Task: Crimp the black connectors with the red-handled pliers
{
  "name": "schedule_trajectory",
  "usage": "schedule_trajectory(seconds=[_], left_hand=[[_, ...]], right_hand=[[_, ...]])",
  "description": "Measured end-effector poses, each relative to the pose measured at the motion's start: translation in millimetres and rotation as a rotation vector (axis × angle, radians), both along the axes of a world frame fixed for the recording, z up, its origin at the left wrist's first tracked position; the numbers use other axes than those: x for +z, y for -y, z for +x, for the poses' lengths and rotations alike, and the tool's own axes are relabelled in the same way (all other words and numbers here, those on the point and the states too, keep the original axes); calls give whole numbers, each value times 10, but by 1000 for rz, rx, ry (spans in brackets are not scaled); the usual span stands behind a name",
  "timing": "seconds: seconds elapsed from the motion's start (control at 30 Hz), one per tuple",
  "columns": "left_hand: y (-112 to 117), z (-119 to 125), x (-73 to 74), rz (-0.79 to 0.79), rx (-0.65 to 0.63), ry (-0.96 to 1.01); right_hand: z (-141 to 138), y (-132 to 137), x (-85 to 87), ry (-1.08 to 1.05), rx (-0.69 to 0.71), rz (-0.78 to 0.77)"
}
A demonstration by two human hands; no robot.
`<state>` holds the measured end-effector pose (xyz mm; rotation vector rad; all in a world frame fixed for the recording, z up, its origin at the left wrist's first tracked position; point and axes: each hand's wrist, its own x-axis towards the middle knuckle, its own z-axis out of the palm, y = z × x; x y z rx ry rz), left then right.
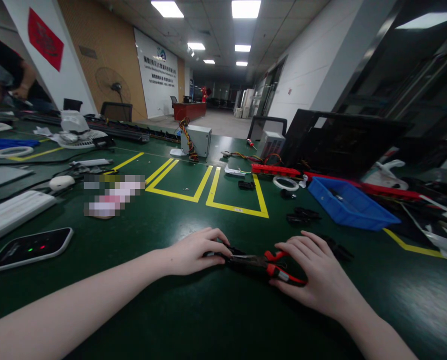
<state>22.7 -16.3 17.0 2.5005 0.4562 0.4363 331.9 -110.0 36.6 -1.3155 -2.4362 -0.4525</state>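
Note:
My right hand (317, 275) is wrapped round the red-and-black handles of a pair of pliers (259, 261), low over the green table. The jaws point left and reach the fingertips of my left hand (200, 252). Pinched between the thumb and fingers there is a small black part (211, 254), mostly hidden, whose kind I cannot make out. Whether the jaws grip it is unclear. Several black parts (302, 216) lie beyond my right hand, and a similar black piece (246, 185) rests inside a yellow tape outline.
A blue tray (351, 205) stands at the right, near a dark monitor (343, 140). Metal power supply units (200, 141) with cables sit farther back. A black-faced device (30, 248) and a white power strip (15, 215) lie left. Another person (9, 70) leans over at far left.

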Motion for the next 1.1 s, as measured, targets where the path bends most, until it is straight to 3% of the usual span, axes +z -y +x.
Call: schedule_trajectory(seconds=[0.6, 1.1], left_hand=[[-6, -1, -8, -11, -1, 5], [-3, 0, -3, 1, -11, 1]], right_hand=[[-40, 6, -43, -96, 4, -39], [15, 7, 27, -92, -21, -73]])
